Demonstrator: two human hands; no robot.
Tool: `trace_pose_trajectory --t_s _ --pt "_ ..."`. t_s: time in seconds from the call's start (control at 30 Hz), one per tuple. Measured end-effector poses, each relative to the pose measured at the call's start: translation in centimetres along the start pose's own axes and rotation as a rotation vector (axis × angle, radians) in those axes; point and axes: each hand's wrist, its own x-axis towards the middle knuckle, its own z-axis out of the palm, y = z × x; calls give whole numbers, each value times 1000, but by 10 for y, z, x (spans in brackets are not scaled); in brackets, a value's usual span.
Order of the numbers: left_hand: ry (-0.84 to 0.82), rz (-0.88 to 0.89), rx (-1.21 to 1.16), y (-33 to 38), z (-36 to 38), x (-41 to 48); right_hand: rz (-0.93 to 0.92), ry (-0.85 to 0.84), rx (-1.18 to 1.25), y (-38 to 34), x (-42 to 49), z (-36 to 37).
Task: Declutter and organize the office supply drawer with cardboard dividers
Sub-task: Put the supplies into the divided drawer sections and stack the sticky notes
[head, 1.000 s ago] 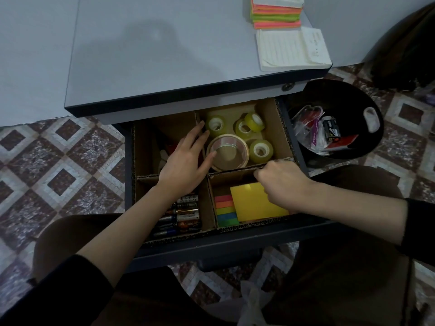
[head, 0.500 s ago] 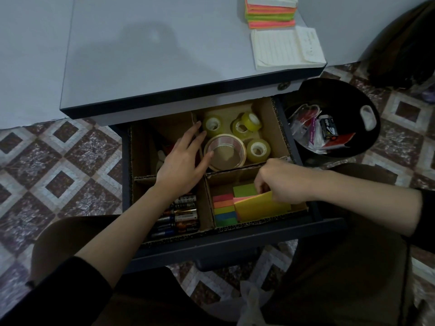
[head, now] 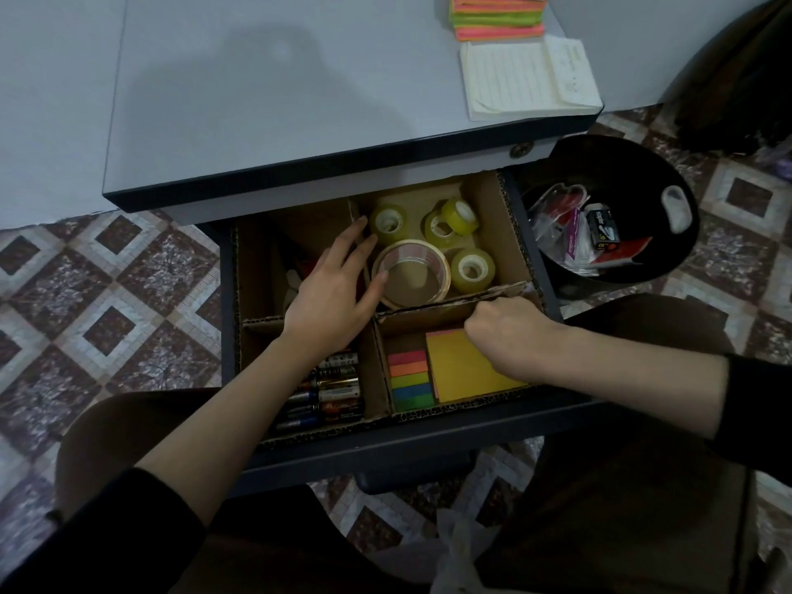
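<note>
Fingers (head: 482,317) of the right hand (head: 510,332) are curled tight at the top edge of the cross divider (head: 428,307). From this angle I cannot tell whether they pinch the cardboard or hold nothing. The left hand (head: 332,293) lies flat with its fingers (head: 355,255) straight and spread over the upright divider, one tip touching the big tape roll (head: 411,272).

Half a second ago the yellow sticky pad (head: 463,370) was tipped up under the right hand, with a green pad showing beneath. Now it lies flat in the drawer's 5 o'clock compartment, just beside the rainbow strip notes (head: 409,381). That reads as the pad seated, so this compartment looks settled.

Against the earlier frame, the left hand has barely moved. The right hand has slid from the pad up toward the divider.

Tape rolls fill the 1 o'clock compartment and batteries (head: 334,388) lie at 7 o'clock. The 11 o'clock section is too dim to read. The drawer (head: 428,439) stands open. More sticky pads (head: 497,15) and a lined notepad (head: 527,79) wait on the desk at 12 o'clock, probably next.
</note>
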Motion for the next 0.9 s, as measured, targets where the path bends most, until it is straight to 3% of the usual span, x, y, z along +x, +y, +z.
trace_pose_trajectory --t_s 0.4,0.63,0.9 --pt "17 7 10 1 1 0 -57 59 8 -30 30 13" --pt "24 15 22 1 1 0 -80 124 151 -19 26 17" --pt "25 9 23 1 2 0 -79 75 187 -13 29 23"
